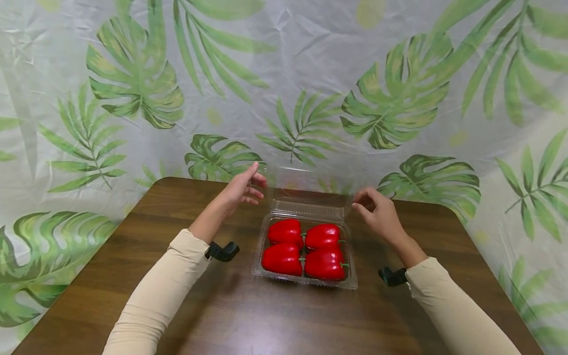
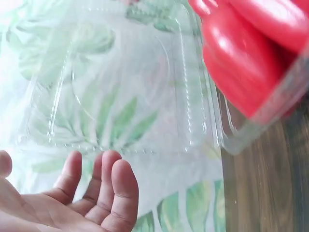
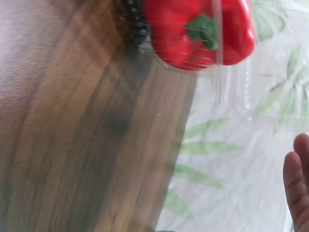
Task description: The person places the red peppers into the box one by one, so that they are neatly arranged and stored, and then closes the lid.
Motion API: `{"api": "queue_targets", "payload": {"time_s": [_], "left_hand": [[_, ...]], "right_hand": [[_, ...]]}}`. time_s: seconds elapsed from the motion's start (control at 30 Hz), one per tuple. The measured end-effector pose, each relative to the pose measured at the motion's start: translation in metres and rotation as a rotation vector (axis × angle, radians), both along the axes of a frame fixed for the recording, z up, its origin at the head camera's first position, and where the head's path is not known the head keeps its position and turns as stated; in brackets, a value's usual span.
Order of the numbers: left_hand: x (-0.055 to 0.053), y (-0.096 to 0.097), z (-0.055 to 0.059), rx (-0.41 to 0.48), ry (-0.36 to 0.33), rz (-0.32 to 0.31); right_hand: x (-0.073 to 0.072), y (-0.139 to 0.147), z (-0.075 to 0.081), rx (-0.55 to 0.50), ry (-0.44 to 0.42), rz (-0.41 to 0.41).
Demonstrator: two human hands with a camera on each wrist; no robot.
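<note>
A clear plastic clamshell box (image 1: 260,270) stands on the table with its lid (image 1: 308,209) raised at the back. Inside sit several red bell peppers (image 1: 281,259) with green stems, set in two rows. My left hand (image 1: 245,188) is just left of the lid, fingers loosely bent and holding nothing. In the left wrist view, the fingertips (image 2: 124,176) are close to the lid's edge; whether they touch it is unclear. My right hand (image 1: 377,212) is beside the lid's right edge, its fingers loosely bent. The right wrist view shows its fingertips (image 3: 293,169) apart from the lid.
The brown wooden table (image 1: 284,320) extends in front of the box and to both sides. Behind it hangs a pale curtain (image 1: 310,59) with green leaf prints. Each wrist wears a black camera mount (image 1: 224,251) close above the tabletop.
</note>
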State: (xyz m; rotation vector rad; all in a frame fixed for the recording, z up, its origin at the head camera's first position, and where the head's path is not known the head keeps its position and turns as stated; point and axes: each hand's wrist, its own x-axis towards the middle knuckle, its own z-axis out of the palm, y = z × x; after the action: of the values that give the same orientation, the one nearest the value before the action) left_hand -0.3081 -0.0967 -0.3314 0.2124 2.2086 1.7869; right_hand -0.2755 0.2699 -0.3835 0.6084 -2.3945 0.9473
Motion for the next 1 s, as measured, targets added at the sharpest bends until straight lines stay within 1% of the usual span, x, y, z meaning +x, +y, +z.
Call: {"api": "queue_targets", "payload": {"time_s": [0.1,0.2,0.23,0.3,0.37,0.43,0.5,0.6,0.67,0.73,0.83,1.0], "left_hand": [[0.008,0.001,0.003,0.005,-0.022,-0.004],[0.015,0.001,0.002,-0.005,-0.03,-0.012],[0.018,0.0,0.001,-0.01,-0.035,-0.012],[0.025,-0.003,-0.001,-0.038,-0.037,-0.01],[0.033,-0.007,-0.003,-0.067,-0.035,-0.014],[0.041,-0.011,-0.006,-0.076,-0.028,-0.016],[0.049,-0.013,-0.009,-0.055,-0.011,-0.024],[0.061,-0.016,-0.013,-0.003,0.006,-0.033],[0.067,-0.018,-0.014,0.016,0.015,-0.04],[0.072,-0.019,-0.016,0.02,0.016,-0.04],[0.076,-0.019,-0.019,0.033,0.018,-0.03],[0.081,-0.021,-0.024,0.054,0.026,-0.008]], "right_hand": [[0.006,0.001,-0.001,-0.003,0.022,0.014],[0.016,0.002,0.001,-0.007,0.0,0.013],[0.021,0.003,0.002,-0.01,-0.023,0.009],[0.033,0.004,0.005,-0.034,-0.096,0.013],[0.046,0.003,0.008,-0.08,-0.182,0.031],[0.058,0.002,0.013,-0.139,-0.27,0.06],[0.068,0.0,0.017,-0.204,-0.341,0.096],[0.078,-0.003,0.022,-0.256,-0.409,0.118],[0.084,-0.004,0.023,-0.264,-0.446,0.109],[0.088,-0.005,0.023,-0.249,-0.481,0.092],[0.091,-0.005,0.023,-0.231,-0.533,0.077],[0.093,-0.007,0.02,-0.251,-0.588,0.105]]}}
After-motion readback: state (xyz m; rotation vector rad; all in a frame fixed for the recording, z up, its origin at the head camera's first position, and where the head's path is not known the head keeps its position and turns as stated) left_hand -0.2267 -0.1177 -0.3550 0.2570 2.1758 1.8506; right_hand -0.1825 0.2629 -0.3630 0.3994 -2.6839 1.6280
